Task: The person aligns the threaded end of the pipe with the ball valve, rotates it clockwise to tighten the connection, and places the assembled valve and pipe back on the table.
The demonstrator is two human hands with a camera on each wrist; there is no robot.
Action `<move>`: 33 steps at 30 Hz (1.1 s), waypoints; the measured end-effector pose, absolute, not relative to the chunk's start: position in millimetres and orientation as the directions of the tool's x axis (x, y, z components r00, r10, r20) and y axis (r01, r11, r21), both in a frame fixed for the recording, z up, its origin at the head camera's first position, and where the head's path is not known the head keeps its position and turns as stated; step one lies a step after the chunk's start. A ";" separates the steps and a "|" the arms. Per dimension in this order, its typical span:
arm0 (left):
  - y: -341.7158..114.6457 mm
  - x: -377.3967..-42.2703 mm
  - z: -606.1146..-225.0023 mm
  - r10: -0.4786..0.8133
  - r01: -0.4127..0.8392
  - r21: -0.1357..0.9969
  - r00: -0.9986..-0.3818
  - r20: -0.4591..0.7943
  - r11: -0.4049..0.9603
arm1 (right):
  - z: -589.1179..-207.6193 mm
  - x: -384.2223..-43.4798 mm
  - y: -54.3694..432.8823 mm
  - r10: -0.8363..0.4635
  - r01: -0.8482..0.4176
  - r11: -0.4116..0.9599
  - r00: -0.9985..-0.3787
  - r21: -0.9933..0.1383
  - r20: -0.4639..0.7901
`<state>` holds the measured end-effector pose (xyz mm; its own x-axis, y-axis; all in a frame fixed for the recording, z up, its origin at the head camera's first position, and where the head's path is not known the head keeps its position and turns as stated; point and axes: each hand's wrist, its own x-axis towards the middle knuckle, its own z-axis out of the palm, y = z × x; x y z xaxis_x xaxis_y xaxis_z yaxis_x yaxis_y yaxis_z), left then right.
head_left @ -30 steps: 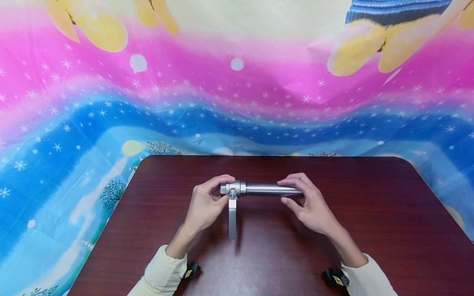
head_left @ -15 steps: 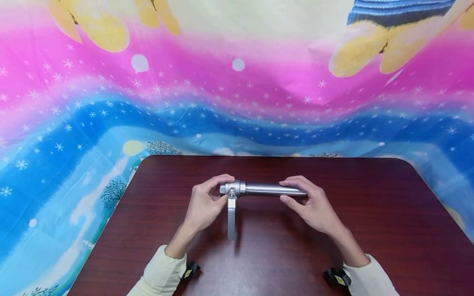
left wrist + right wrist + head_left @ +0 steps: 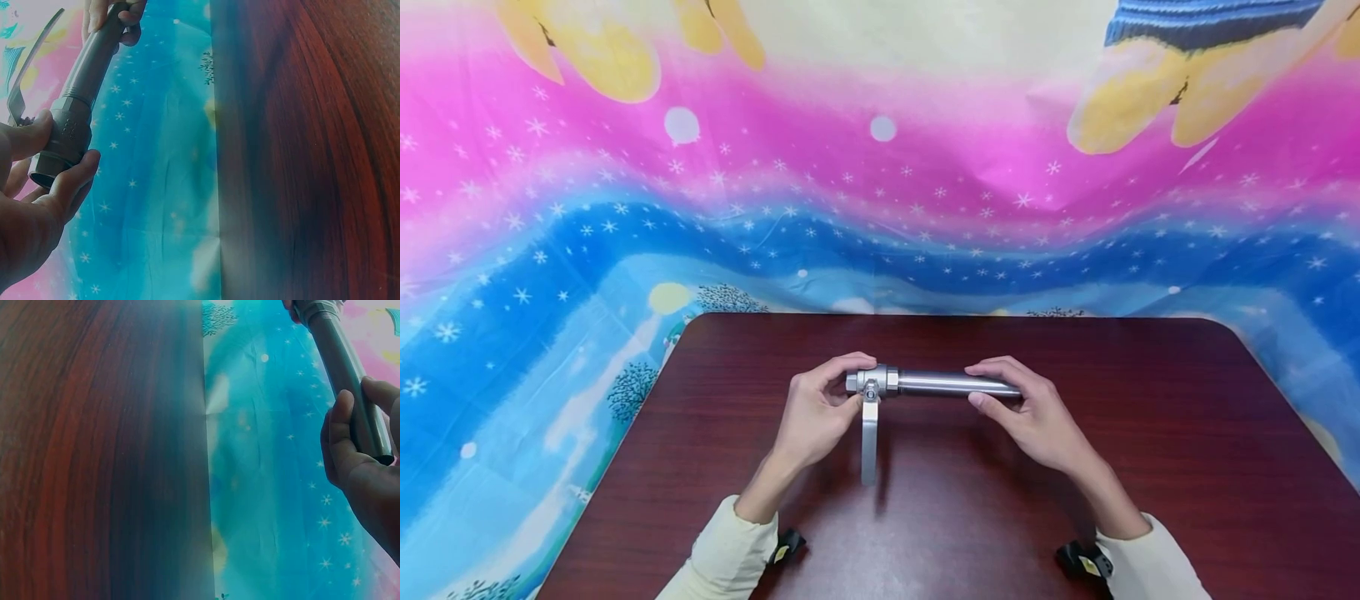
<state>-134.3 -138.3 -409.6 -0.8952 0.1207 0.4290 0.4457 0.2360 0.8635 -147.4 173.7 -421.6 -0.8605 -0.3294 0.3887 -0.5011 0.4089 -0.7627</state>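
Observation:
A silver ball valve [image 3: 872, 381] with a flat lever handle [image 3: 869, 442] is joined to a smooth metal pipe [image 3: 932, 383], the two lying in one line from left to right. My left hand [image 3: 816, 412] grips the valve body, thumb on the near side and fingers over the far side. The lever points toward me. On the pipe's far right part, my right hand [image 3: 1033, 417] holds it between thumb and fingers. In the left wrist view the valve's hexagonal open end [image 3: 47, 172] faces back past the palm. Threads [image 3: 80, 94] show where pipe meets valve.
A dark red-brown wooden table [image 3: 970, 517] lies beneath the hands. Behind it hangs a printed cloth [image 3: 880, 200] in pink and blue with snowflakes. Black straps with small devices, one at the left wrist [image 3: 787, 547] and one at the right wrist [image 3: 1084, 561], sit below the pale sleeves.
My right hand has shifted slightly to the right along the pipe's end, showing a little more of the pipe. The left hand and valve stay nearly in place.

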 end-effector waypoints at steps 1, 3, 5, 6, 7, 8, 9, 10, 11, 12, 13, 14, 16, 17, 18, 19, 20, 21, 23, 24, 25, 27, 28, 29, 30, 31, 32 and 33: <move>-138.2 -134.2 -409.3 0.121 0.445 0.863 -0.895 0.429 0.238 | -421.7 -147.6 173.9 -0.336 -0.499 0.399 -0.860 -0.769 0.384; -137.9 -134.0 -408.7 0.123 0.445 0.862 -0.895 0.428 0.242 | -421.9 -148.1 174.4 -0.347 -0.489 0.381 -0.862 -0.785 0.368; -137.7 -133.8 -408.3 0.126 0.446 0.861 -0.895 0.428 0.245 | -422.2 -148.4 174.6 -0.351 -0.478 0.379 -0.867 -0.793 0.354; -137.6 -133.8 -408.2 0.127 0.446 0.860 -0.895 0.428 0.246 | -422.1 -148.4 174.5 -0.352 -0.475 0.380 -0.868 -0.794 0.350; -137.6 -133.8 -408.1 0.128 0.446 0.860 -0.895 0.428 0.248 | -422.1 -148.3 174.2 -0.351 -0.472 0.382 -0.869 -0.795 0.347; -137.5 -133.8 -408.0 0.128 0.447 0.859 -0.895 0.428 0.249 | -422.2 -148.3 173.9 -0.349 -0.475 0.392 -0.869 -0.788 0.350; -137.5 -133.8 -408.0 0.128 0.448 0.858 -0.894 0.429 0.251 | -422.0 -148.0 173.4 -0.347 -0.482 0.402 -0.867 -0.779 0.357; -137.4 -133.8 -408.1 0.127 0.448 0.858 -0.894 0.430 0.252 | -421.7 -147.6 172.7 -0.345 -0.490 0.409 -0.864 -0.770 0.366; -137.3 -133.8 -408.3 0.127 0.448 0.857 -0.894 0.430 0.254 | -421.5 -147.3 172.1 -0.344 -0.501 0.414 -0.859 -0.760 0.379; -137.2 -133.8 -408.6 0.126 0.447 0.857 -0.894 0.429 0.257 | -421.4 -146.9 171.4 -0.342 -0.514 0.416 -0.853 -0.751 0.394; -137.1 -133.8 -408.9 0.125 0.446 0.857 -0.895 0.428 0.259 | -421.3 -146.6 170.9 -0.340 -0.526 0.418 -0.847 -0.741 0.409; -137.0 -133.9 -409.3 0.126 0.444 0.858 -0.896 0.426 0.259 | -421.2 -146.4 170.4 -0.336 -0.538 0.418 -0.840 -0.732 0.425; -136.6 -134.1 -410.2 0.124 0.440 0.860 -0.898 0.422 0.258 | -421.5 -146.2 169.5 -0.330 -0.555 0.406 -0.830 -0.727 0.450; -136.3 -134.2 -410.6 0.123 0.439 0.861 -0.899 0.421 0.259 | -421.9 -146.2 169.3 -0.325 -0.562 0.402 -0.826 -0.723 0.461; -136.1 -134.3 -410.9 0.121 0.437 0.862 -0.899 0.420 0.258 | -422.1 -146.1 168.9 -0.321 -0.568 0.398 -0.822 -0.720 0.470; -136.0 -134.5 -411.1 0.120 0.436 0.862 -0.900 0.419 0.259 | -422.2 -146.2 168.5 -0.317 -0.573 0.398 -0.819 -0.717 0.478; -135.9 -134.7 -411.2 0.119 0.436 0.862 -0.900 0.419 0.259 | -422.3 -146.2 168.2 -0.313 -0.576 0.401 -0.817 -0.712 0.485; -135.9 -134.8 -411.3 0.118 0.435 0.862 -0.900 0.419 0.259 | -422.5 -146.3 167.9 -0.309 -0.579 0.408 -0.815 -0.706 0.490; -136.2 -135.0 -411.5 0.118 0.434 0.862 -0.901 0.418 0.260 | -422.6 -146.1 167.4 -0.304 -0.583 0.424 -0.813 -0.694 0.497; -136.4 -135.0 -411.5 0.120 0.434 0.863 -0.901 0.417 0.257 | -422.6 -146.1 167.1 -0.302 -0.584 0.433 -0.812 -0.687 0.500; -136.6 -135.1 -411.6 0.122 0.434 0.864 -0.901 0.417 0.254 | -422.7 -146.1 167.0 -0.299 -0.584 0.441 -0.812 -0.682 0.502; -137.0 -135.1 -411.7 0.124 0.436 0.865 -0.900 0.418 0.249 | -422.6 -145.8 166.7 -0.295 -0.581 0.453 -0.813 -0.676 0.502; -137.2 -135.2 -411.6 0.126 0.437 0.865 -0.900 0.418 0.247 | -422.6 -145.8 166.6 -0.294 -0.581 0.457 -0.814 -0.674 0.502; -137.3 -135.1 -411.4 0.127 0.438 0.865 -0.899 0.420 0.246 | -422.5 -145.7 166.4 -0.293 -0.579 0.459 -0.815 -0.674 0.501; -137.4 -135.1 -411.2 0.128 0.440 0.864 -0.898 0.421 0.245 | -422.5 -145.8 166.4 -0.292 -0.577 0.460 -0.816 -0.675 0.499; -137.5 -135.0 -411.1 0.128 0.441 0.863 -0.898 0.422 0.246 | -422.5 -145.7 166.4 -0.291 -0.575 0.461 -0.818 -0.676 0.497; -137.6 -134.8 -410.8 0.128 0.443 0.862 -0.897 0.424 0.247 | -422.4 -145.6 166.3 -0.291 -0.574 0.461 -0.818 -0.677 0.495; -137.7 -134.6 -410.6 0.129 0.443 0.862 -0.896 0.424 0.246 | -422.4 -145.5 166.3 -0.292 -0.572 0.462 -0.819 -0.677 0.494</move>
